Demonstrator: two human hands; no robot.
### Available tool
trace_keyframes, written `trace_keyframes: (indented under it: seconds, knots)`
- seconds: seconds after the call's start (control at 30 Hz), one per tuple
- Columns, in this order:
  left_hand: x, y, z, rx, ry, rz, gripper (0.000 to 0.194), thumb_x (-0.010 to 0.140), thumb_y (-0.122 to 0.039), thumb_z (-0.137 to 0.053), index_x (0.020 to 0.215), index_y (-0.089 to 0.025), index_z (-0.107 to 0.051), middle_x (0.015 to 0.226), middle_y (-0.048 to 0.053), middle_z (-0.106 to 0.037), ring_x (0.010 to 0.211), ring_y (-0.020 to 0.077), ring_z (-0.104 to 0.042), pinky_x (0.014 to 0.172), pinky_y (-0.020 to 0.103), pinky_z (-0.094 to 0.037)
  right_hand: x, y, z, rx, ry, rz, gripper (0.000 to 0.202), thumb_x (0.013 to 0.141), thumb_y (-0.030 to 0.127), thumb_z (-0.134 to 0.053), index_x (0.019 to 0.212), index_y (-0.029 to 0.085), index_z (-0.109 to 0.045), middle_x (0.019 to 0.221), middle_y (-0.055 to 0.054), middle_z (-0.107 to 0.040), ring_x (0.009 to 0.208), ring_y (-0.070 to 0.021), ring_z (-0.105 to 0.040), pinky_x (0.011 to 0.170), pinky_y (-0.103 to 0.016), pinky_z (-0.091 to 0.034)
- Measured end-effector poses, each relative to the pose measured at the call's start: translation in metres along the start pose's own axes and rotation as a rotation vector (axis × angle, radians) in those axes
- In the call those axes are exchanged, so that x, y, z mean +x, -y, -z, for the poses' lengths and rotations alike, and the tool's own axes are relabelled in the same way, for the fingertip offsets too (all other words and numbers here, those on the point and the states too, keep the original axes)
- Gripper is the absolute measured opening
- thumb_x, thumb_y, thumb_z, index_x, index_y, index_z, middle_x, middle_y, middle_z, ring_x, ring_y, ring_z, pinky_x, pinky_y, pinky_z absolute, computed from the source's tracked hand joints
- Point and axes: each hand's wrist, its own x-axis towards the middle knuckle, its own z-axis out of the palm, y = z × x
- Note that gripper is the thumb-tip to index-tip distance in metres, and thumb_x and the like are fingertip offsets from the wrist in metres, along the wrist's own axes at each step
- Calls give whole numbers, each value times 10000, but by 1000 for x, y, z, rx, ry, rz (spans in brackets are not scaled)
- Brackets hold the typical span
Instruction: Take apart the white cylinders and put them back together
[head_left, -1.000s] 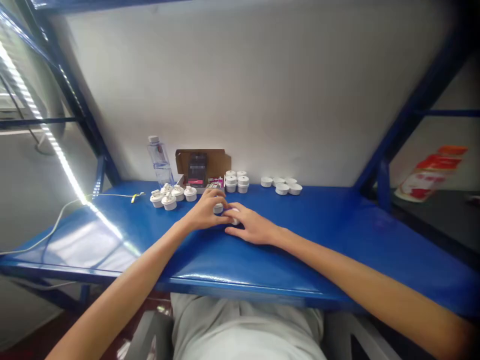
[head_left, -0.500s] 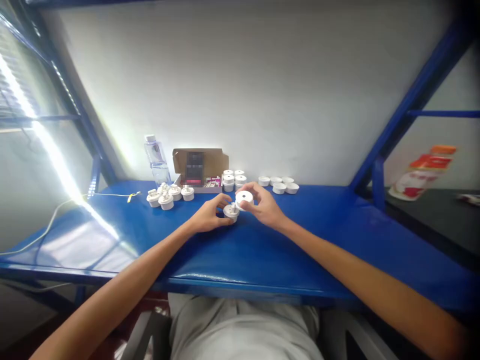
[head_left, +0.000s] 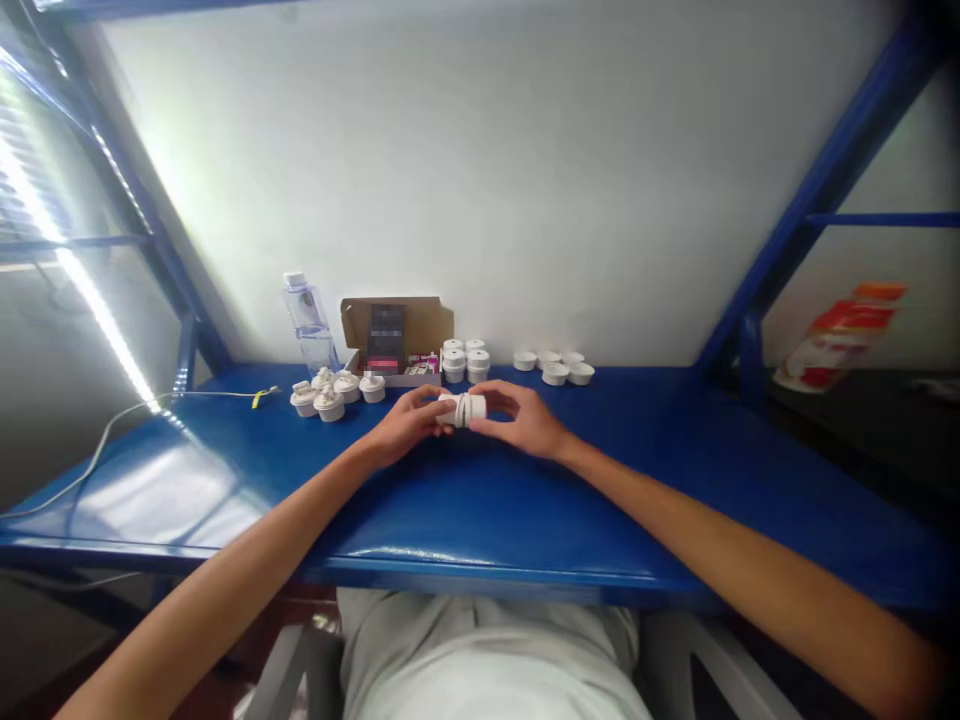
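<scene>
My left hand [head_left: 403,426] is closed around a white round plastic base [head_left: 448,409], now turned on its side. Against its face, my right hand [head_left: 531,422] grips a white round cap [head_left: 478,408] between thumb and fingers. The two pieces meet face to face just above the table, with a thin dark line showing between them. Whether they are locked together I cannot tell. To the left stand several similar white bases with raised fittings [head_left: 329,403]. Behind my hands are stacked white round units with a centre hole [head_left: 478,362].
Several white shallow cups [head_left: 555,373] sit at the back right. An open cardboard box [head_left: 442,318] with a dark panel stands by the wall, beside a clear water bottle [head_left: 309,325]. A white cable [head_left: 112,425] crosses the left of the blue table [head_left: 480,510]. A red-and-white bottle [head_left: 840,340] is far right.
The base has been lifted and tipped onto its side in my left hand. My right hand has turned the cap and brought it against the base's face.
</scene>
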Motion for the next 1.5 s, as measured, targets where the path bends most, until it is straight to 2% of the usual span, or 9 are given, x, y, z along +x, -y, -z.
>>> trace_keyframes:
  seconds: [0.13, 0.37, 0.6, 0.67, 0.87, 1.07, 1.23, 1.37, 1.5]
  knots:
    - [-1, -2, 1, 97, 40, 57, 470, 871, -594, -659, 999, -145, -603, 734, 28, -660, 582, 125, -625, 559, 234, -413, -4, 9, -4, -204, -50, 185, 364, 794, 348, -788, 1122, 226, -687, 1181, -79, -715, 1111, -267, -679, 1030, -438, -535]
    - [-8, -11, -2, 150, 81, -146, 491, 714, -413, -867, 1034, -183, -575, 988, 41, -701, 908, 175, -660, 801, 280, -491, -4, 0, -17, 80, -115, -253, 374, 874, 531, -682, 1006, 181, -684, 912, -83, -751, 793, -246, -736, 694, -376, -627]
    - [-7, -12, 0, 89, 76, 38, 461, 868, -596, -662, 978, -158, -568, 777, 51, -684, 648, 157, -665, 625, 269, -483, -7, 14, -12, -291, -67, 354, 230, 889, 302, -711, 1109, 252, -668, 1228, -78, -682, 1215, -253, -627, 1091, -440, -489]
    - [-7, -13, 0, 102, 80, 9, 447, 849, -565, -704, 989, -163, -569, 799, 46, -687, 664, 149, -663, 643, 264, -488, -7, 15, -14, -270, -94, 287, 241, 877, 342, -729, 1089, 248, -665, 1192, -83, -695, 1155, -259, -660, 1039, -435, -529]
    - [-9, -12, -3, 181, 108, -172, 544, 628, -331, -922, 1024, -181, -582, 1001, 43, -675, 861, 167, -660, 778, 282, -511, -3, 4, -21, 131, -96, -340, 430, 901, 617, -601, 959, 193, -647, 736, -46, -711, 623, -220, -695, 588, -361, -603]
    - [-6, -10, -4, 169, 6, -106, 402, 801, -440, -787, 1001, -168, -568, 873, 48, -680, 795, 167, -654, 739, 299, -515, -2, 14, -10, 48, -51, -149, 467, 819, 494, -753, 1177, 236, -601, 1129, -54, -724, 920, -222, -733, 832, -351, -595]
    - [-9, -17, -7, 164, 59, -235, 514, 644, -332, -913, 995, -179, -571, 1035, 53, -664, 944, 196, -658, 818, 302, -515, 1, 16, -3, 188, 26, -408, 455, 905, 623, -594, 1038, 188, -593, 774, -54, -716, 636, -200, -710, 560, -295, -551]
    - [-10, -19, -7, 227, 4, -230, 427, 728, -398, -851, 966, -175, -576, 961, 38, -658, 873, 177, -651, 787, 300, -509, 1, 13, -3, 243, 3, -280, 524, 773, 488, -808, 1159, 213, -585, 1065, -61, -724, 854, -200, -726, 699, -295, -580]
    - [-9, -14, -7, 291, -3, -259, 445, 720, -431, -851, 937, -176, -558, 903, 26, -647, 833, 173, -646, 764, 293, -501, 0, 8, -5, 259, 18, -356, 521, 702, 448, -854, 1082, 170, -630, 898, -46, -725, 680, -175, -683, 620, -304, -553]
